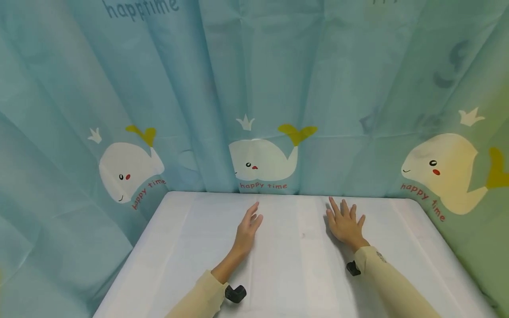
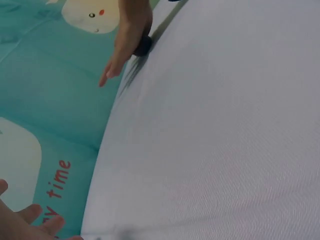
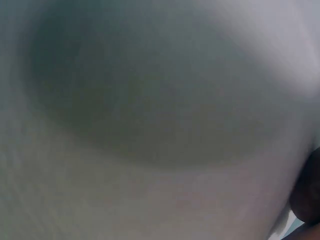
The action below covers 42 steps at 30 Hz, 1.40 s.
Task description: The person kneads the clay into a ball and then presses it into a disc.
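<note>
Over the left-middle of the white table [image 1: 286, 265] is my left hand [image 1: 246, 229], turned partly on its side with fingers extended and nothing held. To its right, my right hand [image 1: 346, 223] spreads its fingers close over the tabletop near the back edge, back of the hand up, also holding nothing. In the left wrist view, left-hand fingers [image 2: 30, 214] show at the lower left corner, and the right hand [image 2: 125, 47] reaches in from the top. A blurred pale surface fills most of the right wrist view, hiding nearly all of the right hand there.
Behind and beside the table hangs a blue-green curtain [image 1: 262, 79] printed with white whales and "happy time". Beige sleeves [image 1: 204, 296] cover both forearms. Small black devices, one below the left wrist [image 1: 236, 294] and one below the right wrist [image 1: 353, 268], stick out from the cuffs.
</note>
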Each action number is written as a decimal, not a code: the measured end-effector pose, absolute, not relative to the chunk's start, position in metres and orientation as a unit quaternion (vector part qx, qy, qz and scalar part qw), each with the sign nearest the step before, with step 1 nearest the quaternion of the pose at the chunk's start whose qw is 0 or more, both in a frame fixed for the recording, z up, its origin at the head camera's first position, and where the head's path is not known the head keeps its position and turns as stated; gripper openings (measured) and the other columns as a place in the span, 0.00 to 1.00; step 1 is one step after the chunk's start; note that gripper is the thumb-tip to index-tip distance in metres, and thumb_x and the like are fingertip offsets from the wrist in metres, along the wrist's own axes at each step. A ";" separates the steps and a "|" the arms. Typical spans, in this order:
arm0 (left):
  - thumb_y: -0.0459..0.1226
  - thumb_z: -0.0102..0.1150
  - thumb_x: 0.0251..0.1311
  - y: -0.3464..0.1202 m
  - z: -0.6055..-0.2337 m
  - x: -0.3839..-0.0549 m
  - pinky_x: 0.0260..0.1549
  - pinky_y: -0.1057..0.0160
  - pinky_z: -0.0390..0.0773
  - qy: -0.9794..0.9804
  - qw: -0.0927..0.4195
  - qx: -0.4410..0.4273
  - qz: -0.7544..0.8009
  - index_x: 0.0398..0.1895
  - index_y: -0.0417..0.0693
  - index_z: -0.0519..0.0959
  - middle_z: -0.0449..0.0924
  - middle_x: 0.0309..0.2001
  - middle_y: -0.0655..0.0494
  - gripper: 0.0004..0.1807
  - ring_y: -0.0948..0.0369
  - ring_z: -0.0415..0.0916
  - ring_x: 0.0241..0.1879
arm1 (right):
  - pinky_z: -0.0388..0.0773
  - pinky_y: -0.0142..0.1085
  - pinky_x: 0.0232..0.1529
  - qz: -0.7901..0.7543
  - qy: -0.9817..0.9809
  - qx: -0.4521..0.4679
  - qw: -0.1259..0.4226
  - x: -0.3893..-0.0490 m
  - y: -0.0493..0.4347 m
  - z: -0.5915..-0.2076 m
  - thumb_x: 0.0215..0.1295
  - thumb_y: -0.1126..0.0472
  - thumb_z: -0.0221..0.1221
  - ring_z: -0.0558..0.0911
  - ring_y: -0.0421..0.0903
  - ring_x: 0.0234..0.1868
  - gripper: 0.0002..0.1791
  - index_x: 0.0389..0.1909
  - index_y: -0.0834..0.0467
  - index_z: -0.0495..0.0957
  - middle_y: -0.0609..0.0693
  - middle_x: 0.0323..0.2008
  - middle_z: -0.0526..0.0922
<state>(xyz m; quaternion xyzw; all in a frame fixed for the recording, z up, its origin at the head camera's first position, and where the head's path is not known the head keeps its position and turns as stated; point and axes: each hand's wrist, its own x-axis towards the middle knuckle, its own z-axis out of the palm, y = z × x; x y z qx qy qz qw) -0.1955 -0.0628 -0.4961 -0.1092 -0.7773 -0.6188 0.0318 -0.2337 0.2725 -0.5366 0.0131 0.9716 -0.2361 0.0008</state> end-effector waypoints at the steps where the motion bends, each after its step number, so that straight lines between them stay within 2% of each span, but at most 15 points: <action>1: 0.43 0.46 0.79 -0.065 -0.496 -0.196 0.69 0.35 0.61 -0.779 0.033 -0.109 -0.616 0.79 0.42 0.60 0.60 0.76 0.37 0.30 0.34 0.60 0.72 | 0.18 0.77 0.63 -0.238 0.971 0.014 0.002 -0.234 0.272 -0.537 0.82 0.37 0.28 0.29 0.79 0.75 0.36 0.84 0.48 0.41 0.71 0.80 0.36; 4: 0.46 0.47 0.78 -0.070 -0.502 -0.197 0.69 0.36 0.62 -0.778 0.037 -0.107 -0.618 0.80 0.46 0.60 0.59 0.77 0.42 0.31 0.35 0.60 0.73 | 0.15 0.77 0.61 -0.234 0.972 0.017 0.007 -0.235 0.274 -0.541 0.81 0.36 0.27 0.27 0.79 0.75 0.37 0.84 0.47 0.40 0.70 0.80 0.33; 9: 0.48 0.46 0.79 -0.075 -0.503 -0.200 0.69 0.36 0.60 -0.776 0.039 -0.104 -0.620 0.80 0.47 0.59 0.57 0.79 0.46 0.32 0.35 0.59 0.73 | 0.13 0.75 0.61 -0.224 0.974 0.018 0.018 -0.240 0.274 -0.543 0.80 0.35 0.27 0.25 0.78 0.75 0.38 0.84 0.46 0.39 0.68 0.80 0.30; 18: 0.48 0.45 0.79 -0.072 -0.500 -0.202 0.71 0.35 0.57 -0.770 0.032 -0.107 -0.628 0.81 0.48 0.57 0.55 0.80 0.48 0.33 0.36 0.57 0.74 | 0.14 0.75 0.61 -0.207 0.977 0.025 0.033 -0.244 0.274 -0.541 0.79 0.33 0.26 0.26 0.77 0.75 0.39 0.84 0.47 0.39 0.68 0.80 0.30; 24: 0.45 0.46 0.79 -0.069 -0.503 -0.201 0.70 0.36 0.59 -0.770 0.030 -0.102 -0.629 0.81 0.47 0.58 0.57 0.78 0.43 0.31 0.35 0.58 0.73 | 0.15 0.76 0.62 -0.229 0.973 0.026 0.026 -0.246 0.274 -0.542 0.80 0.34 0.26 0.27 0.77 0.75 0.40 0.84 0.48 0.38 0.70 0.80 0.33; 29: 0.47 0.47 0.79 -0.066 -0.506 -0.199 0.70 0.36 0.60 -0.771 0.026 -0.108 -0.627 0.80 0.47 0.59 0.59 0.77 0.37 0.32 0.34 0.59 0.73 | 0.15 0.75 0.63 -0.232 0.972 0.029 0.030 -0.250 0.271 -0.540 0.78 0.31 0.26 0.27 0.76 0.76 0.41 0.84 0.46 0.37 0.69 0.80 0.34; 42: 0.42 0.48 0.78 -0.061 -0.505 -0.193 0.69 0.34 0.60 -0.765 0.015 -0.101 -0.636 0.80 0.44 0.58 0.60 0.75 0.35 0.31 0.34 0.61 0.72 | 0.17 0.76 0.63 -0.239 0.970 0.044 0.034 -0.252 0.274 -0.540 0.77 0.30 0.27 0.31 0.76 0.77 0.43 0.84 0.49 0.40 0.69 0.80 0.38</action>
